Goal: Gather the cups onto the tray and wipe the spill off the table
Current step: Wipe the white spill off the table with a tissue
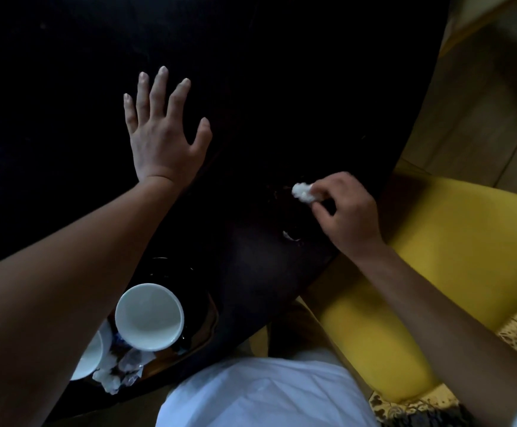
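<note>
pinching tissue wad, right fingers

The person wears a white top; both forearms are bare, without sleeves.

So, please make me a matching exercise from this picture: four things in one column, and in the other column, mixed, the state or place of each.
Things:
1. left hand
2. right hand
3. white cup
4. yellow chair

States or places:
A. stands upright and empty on the dark tray
B. pinches a small white wad of tissue on the table
C. lies flat on the table, fingers spread
D. stands beside the table's right edge

Pairs: 1-C, 2-B, 3-A, 4-D
</note>
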Tool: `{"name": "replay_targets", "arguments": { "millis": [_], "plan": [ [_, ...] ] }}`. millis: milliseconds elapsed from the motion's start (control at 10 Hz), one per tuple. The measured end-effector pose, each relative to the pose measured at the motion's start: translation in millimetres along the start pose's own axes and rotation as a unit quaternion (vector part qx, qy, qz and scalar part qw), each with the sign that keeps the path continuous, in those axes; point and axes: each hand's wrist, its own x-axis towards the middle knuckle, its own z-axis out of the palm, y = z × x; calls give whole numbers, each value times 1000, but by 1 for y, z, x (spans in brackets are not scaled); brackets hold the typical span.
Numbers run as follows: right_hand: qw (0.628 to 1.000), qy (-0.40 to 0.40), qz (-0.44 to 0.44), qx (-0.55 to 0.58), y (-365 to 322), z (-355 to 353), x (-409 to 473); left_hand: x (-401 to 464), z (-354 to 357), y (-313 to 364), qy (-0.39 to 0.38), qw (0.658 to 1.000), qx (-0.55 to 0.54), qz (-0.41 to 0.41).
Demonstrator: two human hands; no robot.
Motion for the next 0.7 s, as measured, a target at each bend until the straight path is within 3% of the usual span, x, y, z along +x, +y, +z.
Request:
{"name": "replay_targets", "arguments": {
  "millis": [200,400,700],
  "plan": [
    [986,116,109,-51,51,-46,73,-1,1,0,-1,1000,0,1],
    [990,64,91,-87,66,-49,83,0,-1,0,0,1000,-2,1],
    [998,-20,14,-64,15,-17,-15,0,1,0,7,1000,-6,3]
  ]
}}
